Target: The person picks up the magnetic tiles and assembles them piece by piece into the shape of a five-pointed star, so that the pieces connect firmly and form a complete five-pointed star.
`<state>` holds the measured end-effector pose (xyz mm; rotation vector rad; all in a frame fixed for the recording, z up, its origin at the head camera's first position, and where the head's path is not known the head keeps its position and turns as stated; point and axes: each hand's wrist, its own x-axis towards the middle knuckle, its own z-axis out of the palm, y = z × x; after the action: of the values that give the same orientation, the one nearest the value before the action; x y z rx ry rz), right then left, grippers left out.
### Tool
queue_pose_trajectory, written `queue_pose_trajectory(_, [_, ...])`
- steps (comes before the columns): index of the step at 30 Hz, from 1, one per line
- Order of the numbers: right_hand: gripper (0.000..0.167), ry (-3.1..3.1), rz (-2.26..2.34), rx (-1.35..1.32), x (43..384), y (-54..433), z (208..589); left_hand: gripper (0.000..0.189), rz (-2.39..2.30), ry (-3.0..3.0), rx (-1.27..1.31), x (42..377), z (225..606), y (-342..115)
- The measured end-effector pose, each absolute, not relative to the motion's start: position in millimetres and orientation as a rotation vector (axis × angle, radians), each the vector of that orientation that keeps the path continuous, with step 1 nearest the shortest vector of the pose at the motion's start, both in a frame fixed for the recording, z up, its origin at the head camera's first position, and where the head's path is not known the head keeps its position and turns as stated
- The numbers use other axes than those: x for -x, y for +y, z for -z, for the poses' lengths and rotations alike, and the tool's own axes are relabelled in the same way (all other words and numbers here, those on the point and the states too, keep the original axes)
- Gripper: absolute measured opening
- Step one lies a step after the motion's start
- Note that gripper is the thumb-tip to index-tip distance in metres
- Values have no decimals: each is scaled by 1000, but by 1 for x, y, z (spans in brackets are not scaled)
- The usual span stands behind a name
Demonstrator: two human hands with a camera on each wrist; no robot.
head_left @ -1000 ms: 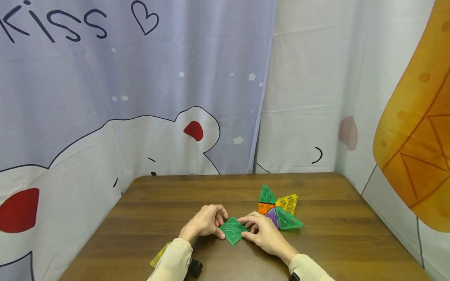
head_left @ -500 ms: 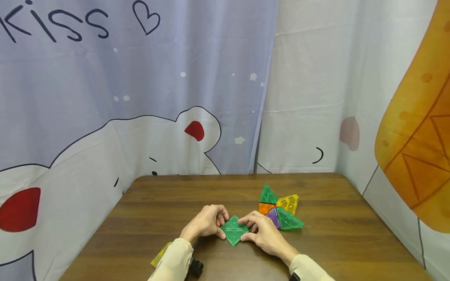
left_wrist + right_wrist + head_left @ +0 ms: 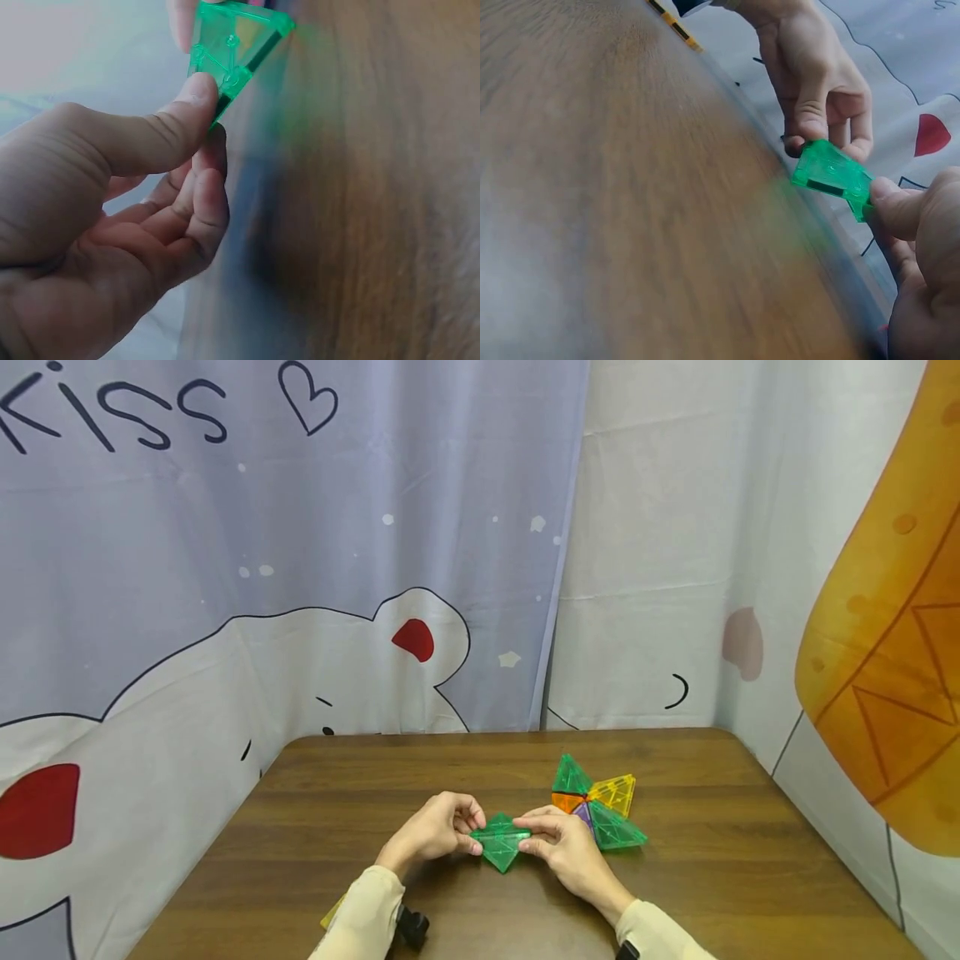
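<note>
Two translucent green triangular magnetic tiles [image 3: 501, 853] meet along a crosswise seam, with a bend at that seam. My left hand [image 3: 435, 832] pinches their left corner between thumb and fingers. At the right corner, my right hand [image 3: 567, 850] pinches them the same way. In the left wrist view, my thumb lies on the face of the green tile [image 3: 214, 64], its other fingers curled below. The right wrist view has the green pair [image 3: 831, 176] stretched between both hands, above the wooden table.
Just beyond my right hand stands a cluster of joined tiles: green [image 3: 617, 828], yellow [image 3: 613, 795], orange [image 3: 568, 804] and purple, the last partly hidden. A yellow tile [image 3: 332, 913] lies by my left sleeve. Printed curtains [image 3: 480, 527] hang behind the wooden table [image 3: 720, 860].
Both hands have raised the green tile pair slightly and moved it away from me. Formerly flat, the pair now folds at its seam. The tile cluster has stayed put.
</note>
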<state>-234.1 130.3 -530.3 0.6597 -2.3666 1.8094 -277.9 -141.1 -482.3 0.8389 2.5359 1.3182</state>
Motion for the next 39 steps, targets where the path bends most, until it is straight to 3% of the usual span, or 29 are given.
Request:
queue_pose_trajectory(8, [28,-2392,-1682,-546,233,131,532,15,-1510,2588,-733,280,486,-142])
queue_pose_trajectory(31, [27,-2208,-1939,-337,233,134,521,12,-1870,2399,-673,283,489,-129])
queue_pose_trajectory(39, [37,-2286,-1873,-358,238,143,505,15,-1953,2345,-658,282,493,-128])
